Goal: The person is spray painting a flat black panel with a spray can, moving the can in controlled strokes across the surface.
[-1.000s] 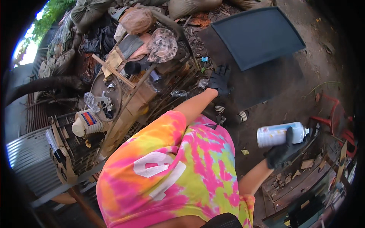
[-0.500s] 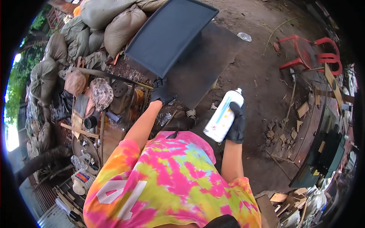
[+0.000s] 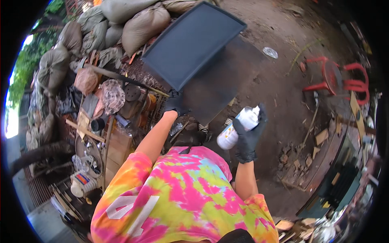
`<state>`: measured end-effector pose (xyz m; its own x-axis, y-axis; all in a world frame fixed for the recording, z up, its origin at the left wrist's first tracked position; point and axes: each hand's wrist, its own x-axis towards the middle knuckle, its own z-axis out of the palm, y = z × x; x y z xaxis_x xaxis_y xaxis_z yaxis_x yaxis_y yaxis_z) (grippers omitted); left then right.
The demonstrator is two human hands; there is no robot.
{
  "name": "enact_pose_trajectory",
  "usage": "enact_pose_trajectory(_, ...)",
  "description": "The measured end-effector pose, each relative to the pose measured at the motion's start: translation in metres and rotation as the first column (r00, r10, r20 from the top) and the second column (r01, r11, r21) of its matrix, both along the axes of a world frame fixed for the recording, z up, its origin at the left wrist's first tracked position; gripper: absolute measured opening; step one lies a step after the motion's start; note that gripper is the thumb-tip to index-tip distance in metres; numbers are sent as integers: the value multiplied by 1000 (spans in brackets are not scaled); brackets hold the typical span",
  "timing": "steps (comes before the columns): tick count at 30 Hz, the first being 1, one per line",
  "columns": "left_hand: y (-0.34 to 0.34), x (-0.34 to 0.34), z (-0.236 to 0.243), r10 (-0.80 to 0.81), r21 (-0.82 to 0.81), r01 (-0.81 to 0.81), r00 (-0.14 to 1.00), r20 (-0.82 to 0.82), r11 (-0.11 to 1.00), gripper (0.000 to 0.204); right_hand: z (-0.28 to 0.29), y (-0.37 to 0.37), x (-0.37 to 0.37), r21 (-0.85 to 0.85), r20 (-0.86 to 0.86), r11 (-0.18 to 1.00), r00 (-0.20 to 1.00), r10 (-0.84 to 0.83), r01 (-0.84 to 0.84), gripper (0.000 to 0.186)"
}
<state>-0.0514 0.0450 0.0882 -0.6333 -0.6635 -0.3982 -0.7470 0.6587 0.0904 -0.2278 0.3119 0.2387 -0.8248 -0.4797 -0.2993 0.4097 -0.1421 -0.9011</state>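
Observation:
My left hand (image 3: pixel 175 103), in a black glove, is just below the near corner of a dark grey rimmed tray (image 3: pixel 192 42), fingers apart; whether they touch it I cannot tell. A flat dark sheet (image 3: pixel 221 85) lies beneath and beside the tray. My right hand (image 3: pixel 247 141), also gloved in black, grips a white spray can (image 3: pixel 229 137) tilted up to the right, a finger by its nozzle. My feet in striped footwear show between the hands, partly hidden by my tie-dye shirt.
Sandbags (image 3: pixel 144 28) are piled at the upper left. A cluttered crate stand (image 3: pixel 117 141) with rags, a white jug and scraps is at my left. A red plastic chair (image 3: pixel 354 87) stands at the right, near dark panels (image 3: pixel 332 178) and scattered wood pieces. Crumpled plastic (image 3: pixel 270 52) lies on the dirt.
The view has swung round, centring the tray and sheet. My right hand has raised the can from lying sideways to a tilt, with a finger moved up toward its top.

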Motion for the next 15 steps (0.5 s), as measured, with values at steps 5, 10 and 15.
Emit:
enact_pose_trajectory(5,-2,3,-15,-107,-115,99,992,-60,988,116,10,-29,-22,164,-473,986,879,53,29,93)
enact_pose_trajectory(10,-5,2,-19,9,-22,-8,999,50,1000,112,26,-53,-49,53,-637,997,767,81,-61,97)
enact_pose_trajectory(15,-11,2,-21,219,48,-224,971,92,973,73,42,-94,-65,-88,-264,984,956,130,-158,99)
